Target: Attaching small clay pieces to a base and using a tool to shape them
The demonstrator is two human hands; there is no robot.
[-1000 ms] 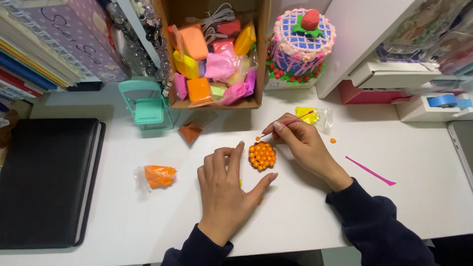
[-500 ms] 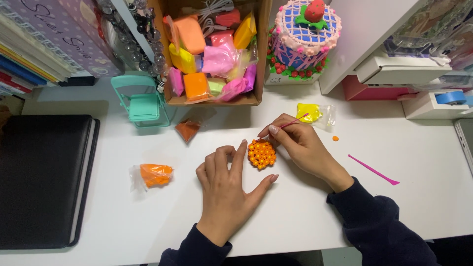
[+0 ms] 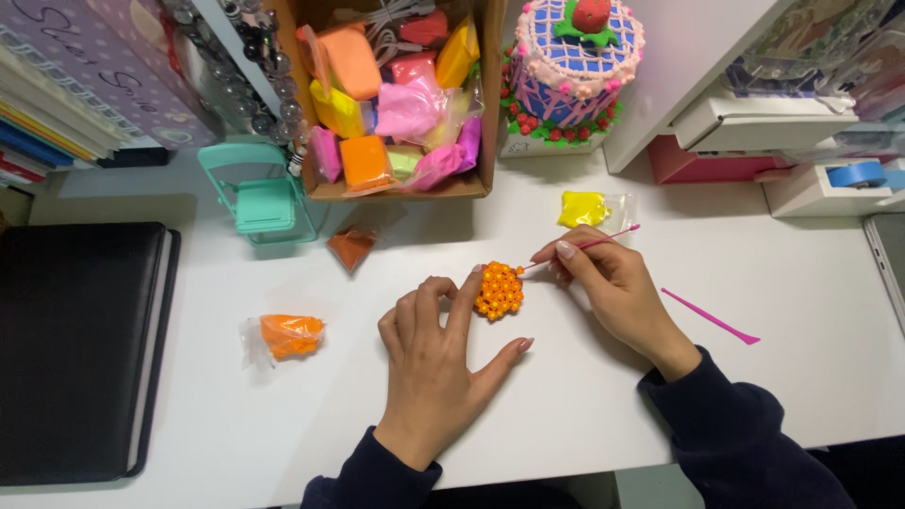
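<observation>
A small orange clay piece (image 3: 499, 291), bumpy with many little balls, lies on the white desk (image 3: 584, 396). My left hand (image 3: 437, 358) rests flat beside it, fingers spread, the index fingertip touching its left edge. My right hand (image 3: 608, 283) pinches a thin pink modelling tool (image 3: 594, 242) whose tip points at the clay piece's upper right side.
A cardboard box (image 3: 401, 94) of coloured clay packs stands at the back, a decorated clay cake (image 3: 570, 66) beside it. A mint toy chair (image 3: 259, 193), orange clay bags (image 3: 287, 335) (image 3: 351, 247), a yellow bag (image 3: 584, 207), a second pink tool (image 3: 709, 316) and a black folder (image 3: 75, 349) lie around.
The view shifted slightly. My right hand keeps working the tool tip at the clay piece's edge; my left hand stays put beside it.
</observation>
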